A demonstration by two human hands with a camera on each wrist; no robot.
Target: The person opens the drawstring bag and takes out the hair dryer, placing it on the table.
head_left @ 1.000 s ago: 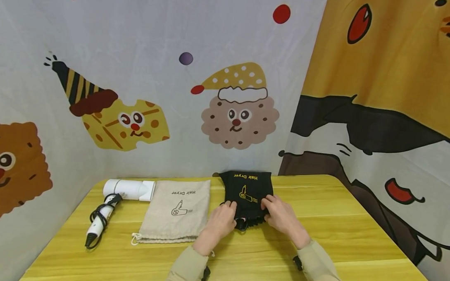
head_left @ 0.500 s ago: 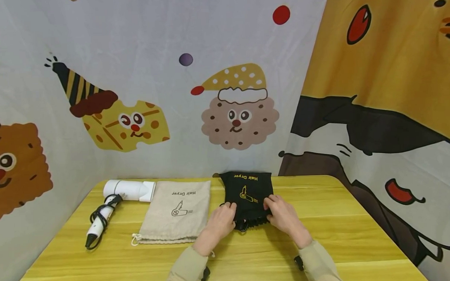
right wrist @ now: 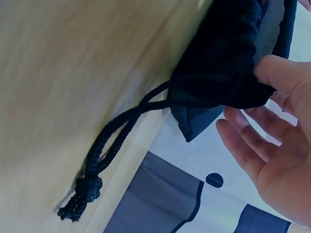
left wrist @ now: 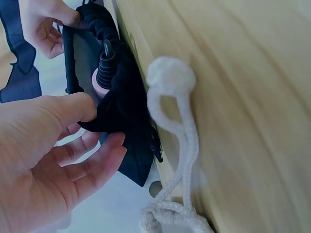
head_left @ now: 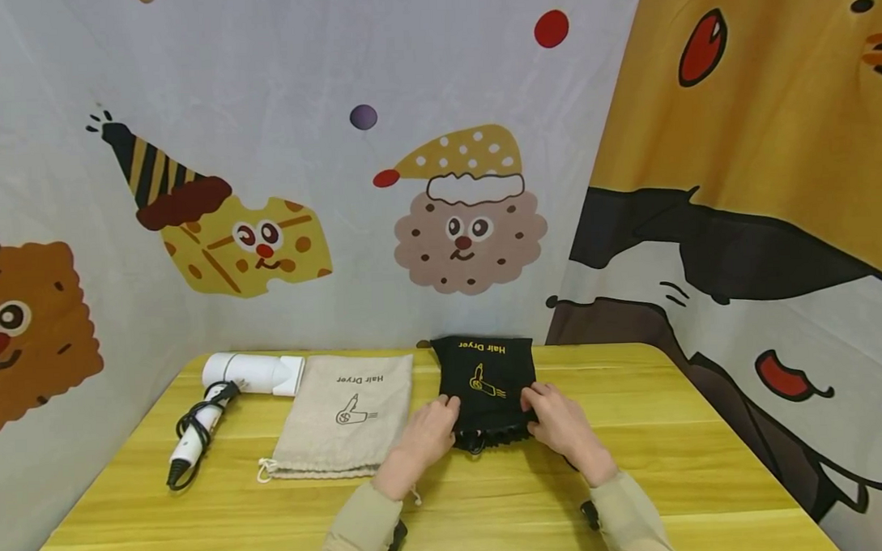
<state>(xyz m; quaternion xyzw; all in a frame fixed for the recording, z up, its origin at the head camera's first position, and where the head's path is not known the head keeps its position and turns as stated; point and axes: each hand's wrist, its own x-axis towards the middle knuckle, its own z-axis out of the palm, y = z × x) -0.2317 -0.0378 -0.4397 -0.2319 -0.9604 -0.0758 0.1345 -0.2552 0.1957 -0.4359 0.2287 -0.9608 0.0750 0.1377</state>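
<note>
A black drawstring bag (head_left: 486, 383) printed "Hair Dryer" in yellow lies toward the back of the table, its mouth facing me. My left hand (head_left: 428, 432) pinches one side of the mouth between thumb and fingers. At the other side, my right hand (head_left: 560, 421) pinches the rim the same way. The left wrist view shows the mouth spread, with a pink end (left wrist: 99, 86) and its black ribbed cord sleeve (left wrist: 106, 72) inside; the rest of that item is hidden in the cloth. A knotted black drawstring (right wrist: 116, 121) hangs from the right side.
Left of the black bag lies a beige drawstring bag (head_left: 348, 433) with white cord (left wrist: 171, 77). Farther left are a white hair dryer barrel (head_left: 258, 371) and a white handle (head_left: 191, 442) wrapped in black cord. A printed curtain (head_left: 369, 310) rises behind the wooden table (head_left: 493, 517).
My right hand has shifted a little right and my left hand slightly left, drawing the black bag's mouth wider. The other items stay where they were.
</note>
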